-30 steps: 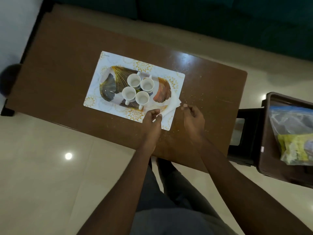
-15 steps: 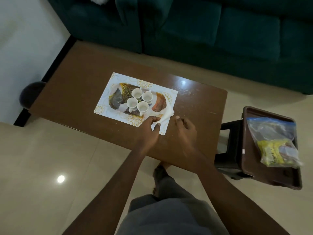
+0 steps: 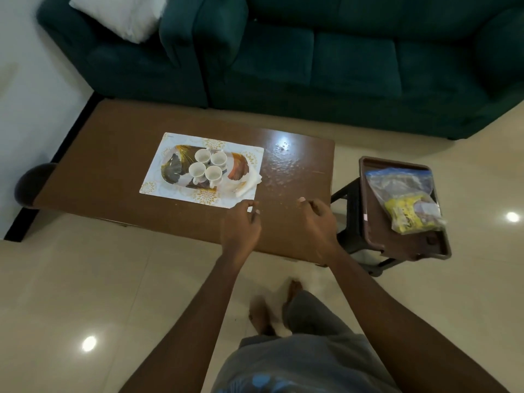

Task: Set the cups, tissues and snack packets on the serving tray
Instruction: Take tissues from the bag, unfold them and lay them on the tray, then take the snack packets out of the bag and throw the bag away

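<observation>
A patterned oval serving tray [image 3: 173,168] lies on a white placemat [image 3: 158,181] on the brown coffee table [image 3: 113,154]. Several white cups [image 3: 208,165] stand clustered at the tray's middle. White tissues [image 3: 245,182] rest on the tray's right end and spill onto the mat. A clear zip bag of snack packets [image 3: 408,202] lies on a brown tray [image 3: 377,228] on a stool to the right. My left hand [image 3: 241,226] hovers near the mat's front right corner, fingers loosely apart and holding nothing. My right hand [image 3: 317,225] hovers over the table's right end, also with nothing in it.
A dark green sofa [image 3: 312,61] with a white cushion [image 3: 122,15] runs along the far side of the table. The dark stool [image 3: 351,222] stands close to the table's right end. My bare feet [image 3: 272,310] are on the shiny tiled floor.
My left hand has let go of the tissues and pulled back toward me. Both hands have drawn away from the tray, and my head has risen, widening the view.
</observation>
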